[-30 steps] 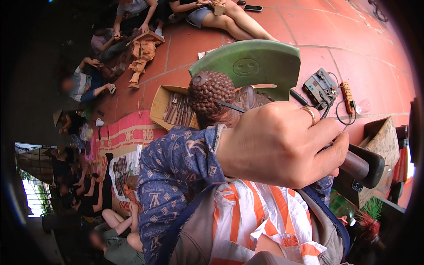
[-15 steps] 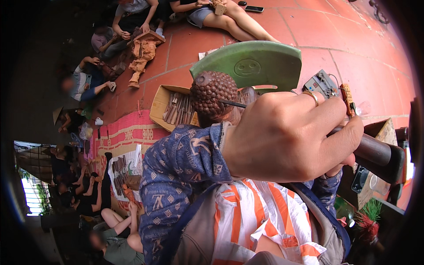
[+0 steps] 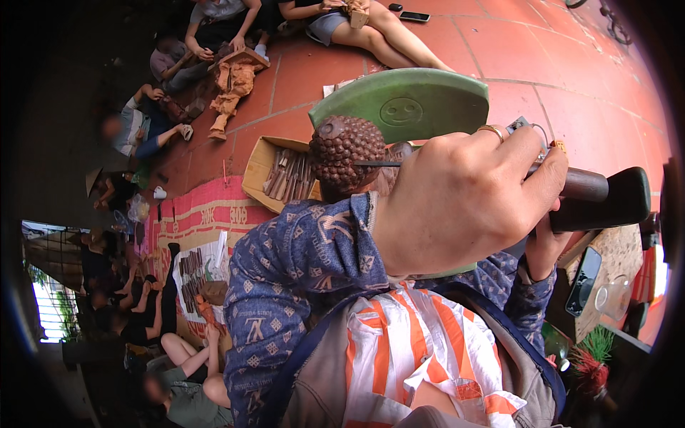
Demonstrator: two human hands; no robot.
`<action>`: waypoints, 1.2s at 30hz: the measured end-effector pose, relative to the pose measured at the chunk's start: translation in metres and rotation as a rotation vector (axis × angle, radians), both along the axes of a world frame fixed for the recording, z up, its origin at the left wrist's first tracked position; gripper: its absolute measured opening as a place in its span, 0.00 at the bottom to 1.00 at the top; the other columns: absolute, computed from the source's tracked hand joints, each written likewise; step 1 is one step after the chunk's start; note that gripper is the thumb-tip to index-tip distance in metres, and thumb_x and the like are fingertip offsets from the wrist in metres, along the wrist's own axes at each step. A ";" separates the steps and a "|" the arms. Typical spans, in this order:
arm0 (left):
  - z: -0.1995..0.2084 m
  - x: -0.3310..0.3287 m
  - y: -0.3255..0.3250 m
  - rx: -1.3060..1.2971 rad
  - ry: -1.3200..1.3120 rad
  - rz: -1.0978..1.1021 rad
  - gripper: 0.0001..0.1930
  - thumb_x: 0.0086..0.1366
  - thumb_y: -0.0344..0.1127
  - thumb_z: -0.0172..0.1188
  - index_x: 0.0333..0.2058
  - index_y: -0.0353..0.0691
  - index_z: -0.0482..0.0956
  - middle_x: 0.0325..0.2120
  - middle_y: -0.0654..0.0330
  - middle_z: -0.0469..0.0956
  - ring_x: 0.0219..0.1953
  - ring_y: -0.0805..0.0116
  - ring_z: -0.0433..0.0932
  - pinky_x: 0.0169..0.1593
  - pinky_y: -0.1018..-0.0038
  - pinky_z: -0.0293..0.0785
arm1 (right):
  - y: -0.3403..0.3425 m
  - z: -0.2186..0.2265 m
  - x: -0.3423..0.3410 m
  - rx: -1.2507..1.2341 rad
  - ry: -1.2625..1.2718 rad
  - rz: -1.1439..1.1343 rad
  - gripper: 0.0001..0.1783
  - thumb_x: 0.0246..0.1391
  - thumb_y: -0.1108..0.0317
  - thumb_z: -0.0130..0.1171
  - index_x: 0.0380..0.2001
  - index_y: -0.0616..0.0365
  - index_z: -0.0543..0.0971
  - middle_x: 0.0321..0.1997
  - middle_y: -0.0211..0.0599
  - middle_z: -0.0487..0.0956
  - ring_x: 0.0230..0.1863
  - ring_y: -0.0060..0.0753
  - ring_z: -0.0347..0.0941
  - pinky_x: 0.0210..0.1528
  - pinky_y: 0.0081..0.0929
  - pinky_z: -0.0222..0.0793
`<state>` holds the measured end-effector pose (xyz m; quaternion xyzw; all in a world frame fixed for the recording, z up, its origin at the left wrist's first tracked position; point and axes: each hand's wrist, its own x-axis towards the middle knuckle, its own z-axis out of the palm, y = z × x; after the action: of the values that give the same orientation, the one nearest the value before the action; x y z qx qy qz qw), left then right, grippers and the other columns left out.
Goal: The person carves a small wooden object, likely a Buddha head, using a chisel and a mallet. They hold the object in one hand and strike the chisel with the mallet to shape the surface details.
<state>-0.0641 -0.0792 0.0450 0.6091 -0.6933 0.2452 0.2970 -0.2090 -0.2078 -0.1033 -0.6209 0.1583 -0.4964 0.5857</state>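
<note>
head view, one carved head (image 3: 347, 153), one mallet (image 3: 603, 200)

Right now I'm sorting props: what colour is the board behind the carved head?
Green board, head view.

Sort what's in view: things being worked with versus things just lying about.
In use: brown carved wooden head with knobbly curls; thin metal chisel in left hand; dark wooden mallet in right hand.
Lying about: cardboard box of carving tools; black phone on red tile floor.
</note>
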 end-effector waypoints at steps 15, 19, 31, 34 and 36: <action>0.000 0.005 -0.009 -0.032 0.006 0.102 0.10 0.51 0.34 0.60 0.30 0.35 0.74 0.23 0.58 0.70 0.22 0.65 0.76 0.23 0.74 0.74 | -0.020 0.016 0.001 0.098 0.141 0.209 0.06 0.54 0.78 0.55 0.32 0.59 0.68 0.22 0.26 0.65 0.19 0.16 0.60 0.22 0.16 0.55; 0.002 0.005 -0.008 -0.042 0.000 0.137 0.10 0.52 0.35 0.60 0.31 0.36 0.74 0.24 0.58 0.70 0.23 0.65 0.77 0.24 0.74 0.74 | -0.020 0.016 0.000 0.070 0.182 0.174 0.06 0.53 0.78 0.57 0.29 0.58 0.69 0.22 0.26 0.66 0.20 0.16 0.60 0.22 0.16 0.56; -0.001 0.008 -0.009 -0.140 0.022 0.059 0.12 0.49 0.36 0.60 0.31 0.36 0.76 0.23 0.59 0.70 0.23 0.67 0.76 0.24 0.74 0.73 | -0.030 0.019 -0.006 -0.056 0.167 0.136 0.08 0.54 0.76 0.58 0.37 0.59 0.70 0.25 0.26 0.69 0.21 0.15 0.62 0.23 0.15 0.56; 0.003 0.000 -0.008 -0.286 -0.061 0.008 0.11 0.48 0.37 0.60 0.30 0.38 0.78 0.22 0.61 0.70 0.22 0.69 0.75 0.23 0.75 0.71 | -0.025 0.014 -0.010 -0.051 0.121 0.054 0.12 0.53 0.76 0.59 0.41 0.62 0.72 0.29 0.29 0.73 0.26 0.17 0.67 0.27 0.17 0.61; 0.005 -0.007 -0.005 -0.298 -0.099 -0.025 0.11 0.47 0.37 0.59 0.30 0.39 0.79 0.22 0.63 0.70 0.21 0.71 0.74 0.23 0.75 0.69 | -0.021 0.000 -0.008 0.020 0.014 -0.073 0.19 0.53 0.74 0.61 0.49 0.63 0.71 0.35 0.32 0.76 0.33 0.19 0.70 0.34 0.22 0.66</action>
<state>-0.0707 -0.0837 0.0500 0.5365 -0.6706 0.3716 0.3526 -0.2173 -0.2289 -0.1034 -0.6123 0.1895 -0.5116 0.5723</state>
